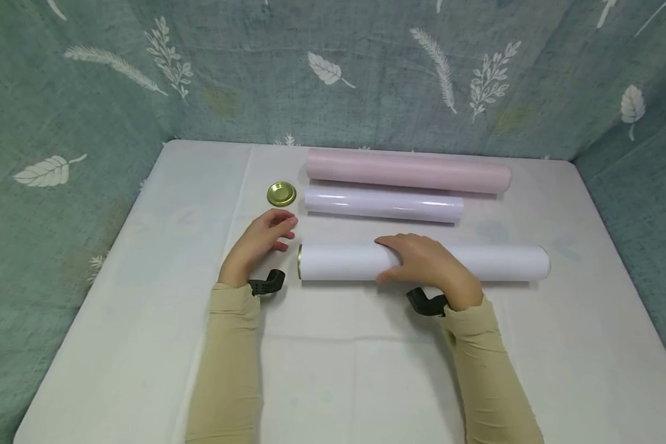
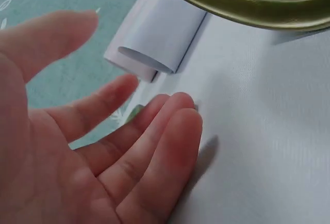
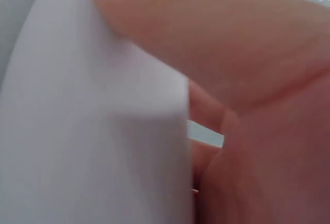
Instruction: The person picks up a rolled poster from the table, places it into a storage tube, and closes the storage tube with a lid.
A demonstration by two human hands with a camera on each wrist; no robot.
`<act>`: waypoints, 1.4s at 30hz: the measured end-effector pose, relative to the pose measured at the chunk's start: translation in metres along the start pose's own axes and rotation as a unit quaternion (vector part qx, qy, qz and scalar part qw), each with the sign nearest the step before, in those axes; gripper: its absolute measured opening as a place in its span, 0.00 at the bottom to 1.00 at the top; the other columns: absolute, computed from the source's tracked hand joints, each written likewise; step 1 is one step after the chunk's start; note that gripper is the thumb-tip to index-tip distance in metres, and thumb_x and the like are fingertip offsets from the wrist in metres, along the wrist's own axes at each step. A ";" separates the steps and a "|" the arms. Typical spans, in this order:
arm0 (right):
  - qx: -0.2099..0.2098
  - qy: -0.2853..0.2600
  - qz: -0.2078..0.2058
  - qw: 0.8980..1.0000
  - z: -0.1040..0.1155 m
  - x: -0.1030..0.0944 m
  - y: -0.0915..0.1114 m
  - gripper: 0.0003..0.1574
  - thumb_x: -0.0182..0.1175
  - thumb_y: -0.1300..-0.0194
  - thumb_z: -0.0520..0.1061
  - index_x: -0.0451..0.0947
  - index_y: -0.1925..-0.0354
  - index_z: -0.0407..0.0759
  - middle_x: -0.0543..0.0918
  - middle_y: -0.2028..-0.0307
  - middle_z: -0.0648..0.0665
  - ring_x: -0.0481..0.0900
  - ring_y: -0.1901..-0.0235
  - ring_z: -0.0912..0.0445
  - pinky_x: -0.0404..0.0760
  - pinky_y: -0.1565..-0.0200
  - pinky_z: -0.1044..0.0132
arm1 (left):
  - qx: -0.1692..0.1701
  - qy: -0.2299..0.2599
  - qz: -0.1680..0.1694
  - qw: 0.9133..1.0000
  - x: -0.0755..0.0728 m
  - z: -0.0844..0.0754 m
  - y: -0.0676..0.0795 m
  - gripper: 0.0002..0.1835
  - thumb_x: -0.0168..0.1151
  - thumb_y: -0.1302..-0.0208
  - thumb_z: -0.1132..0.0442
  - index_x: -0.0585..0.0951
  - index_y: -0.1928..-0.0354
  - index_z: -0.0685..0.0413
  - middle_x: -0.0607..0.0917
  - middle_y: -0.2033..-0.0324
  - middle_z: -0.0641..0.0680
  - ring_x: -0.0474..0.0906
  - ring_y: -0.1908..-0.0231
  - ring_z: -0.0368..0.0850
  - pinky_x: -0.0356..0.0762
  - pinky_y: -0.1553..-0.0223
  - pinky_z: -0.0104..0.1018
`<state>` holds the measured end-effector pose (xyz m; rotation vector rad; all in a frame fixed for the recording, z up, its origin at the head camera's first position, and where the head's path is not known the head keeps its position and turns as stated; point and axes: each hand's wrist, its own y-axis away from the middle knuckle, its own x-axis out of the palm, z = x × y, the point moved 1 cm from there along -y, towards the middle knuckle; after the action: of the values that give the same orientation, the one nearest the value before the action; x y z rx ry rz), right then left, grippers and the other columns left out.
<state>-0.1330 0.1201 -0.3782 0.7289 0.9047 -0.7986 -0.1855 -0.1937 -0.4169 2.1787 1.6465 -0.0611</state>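
A long white cardboard tube lies crosswise on the table, with a gold-coloured metal cap on its left end. My right hand grips the tube near its middle, thumb on the near side and fingers over the far side. In the right wrist view, the tube's white wall fills the left half. Just left of the capped end, my left hand holds nothing; its fingers are loosely bent and apart from the tube. Beyond that hand lies a round gold metal lid.
Behind the tube lie a glossy white roll and, farther back, a longer pink roll. A white cloth covers the table. Green leaf-patterned fabric hangs along the back and sides.
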 end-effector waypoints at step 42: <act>0.021 -0.073 -0.008 0.997 -0.010 -0.012 0.011 0.41 0.58 0.46 0.65 0.63 0.39 0.51 0.72 0.46 0.47 0.66 0.44 0.53 0.62 0.44 0.56 | 0.050 0.219 0.032 0.974 0.026 -0.011 -0.027 0.24 0.54 0.38 0.67 0.62 0.42 0.67 0.72 0.53 0.61 0.69 0.49 0.59 0.65 0.47 0.47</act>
<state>-0.1327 0.1367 -0.3693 0.6916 0.7638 -0.8762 -0.2047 -0.1602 -0.4217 2.4475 1.8287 0.3914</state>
